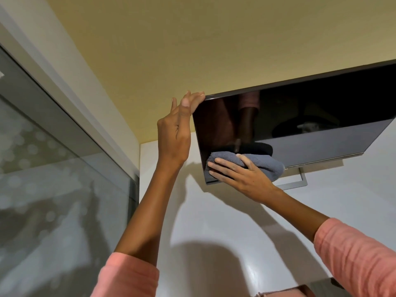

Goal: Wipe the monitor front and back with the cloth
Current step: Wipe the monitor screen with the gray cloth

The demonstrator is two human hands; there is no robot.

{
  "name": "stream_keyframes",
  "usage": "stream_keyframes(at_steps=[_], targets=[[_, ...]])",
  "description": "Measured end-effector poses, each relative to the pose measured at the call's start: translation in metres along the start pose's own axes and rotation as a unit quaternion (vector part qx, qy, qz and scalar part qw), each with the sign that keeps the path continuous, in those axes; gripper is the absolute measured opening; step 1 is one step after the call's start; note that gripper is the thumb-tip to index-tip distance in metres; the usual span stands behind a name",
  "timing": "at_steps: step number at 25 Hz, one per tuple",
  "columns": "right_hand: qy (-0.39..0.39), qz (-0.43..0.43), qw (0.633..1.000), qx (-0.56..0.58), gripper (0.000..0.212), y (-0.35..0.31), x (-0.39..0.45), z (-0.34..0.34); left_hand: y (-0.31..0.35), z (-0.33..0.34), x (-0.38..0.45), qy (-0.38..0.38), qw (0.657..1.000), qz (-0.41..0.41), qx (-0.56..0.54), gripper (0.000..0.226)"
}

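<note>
Cloth (265,166) under right hand (242,174).

Home room, yellow wall (150,39), frosted glass panel (42,168), white desk (235,221)
</note>
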State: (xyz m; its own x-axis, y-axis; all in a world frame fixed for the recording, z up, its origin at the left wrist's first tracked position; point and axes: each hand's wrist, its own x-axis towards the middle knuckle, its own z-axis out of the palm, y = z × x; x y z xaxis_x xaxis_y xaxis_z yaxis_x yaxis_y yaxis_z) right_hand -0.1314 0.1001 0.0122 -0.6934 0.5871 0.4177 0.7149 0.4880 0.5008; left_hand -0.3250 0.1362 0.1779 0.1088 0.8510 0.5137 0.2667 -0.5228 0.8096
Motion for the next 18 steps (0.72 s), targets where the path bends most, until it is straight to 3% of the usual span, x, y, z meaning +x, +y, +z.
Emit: stream_keyframes(at_steps=[4,11,18], targets=[[-0.012,0.001,1.000,-0.004,0.061,0.026,-0.022,-0.006,-0.003,0.001,-0.001,0.007,1.000,0.002,-0.011,0.045],[0.073,0.068,0.995,0.033,0.057,0.017,0.025,-0.017,-0.002,0.003,-0.003,0.013,1.000,-0.003,-0.007,0.045],[0.058,0.006,0.998,0.034,0.055,-0.007,0.037,-0.003,-0.001,0.003,-0.001,0.019,1.000,-0.016,0.002,0.045]])
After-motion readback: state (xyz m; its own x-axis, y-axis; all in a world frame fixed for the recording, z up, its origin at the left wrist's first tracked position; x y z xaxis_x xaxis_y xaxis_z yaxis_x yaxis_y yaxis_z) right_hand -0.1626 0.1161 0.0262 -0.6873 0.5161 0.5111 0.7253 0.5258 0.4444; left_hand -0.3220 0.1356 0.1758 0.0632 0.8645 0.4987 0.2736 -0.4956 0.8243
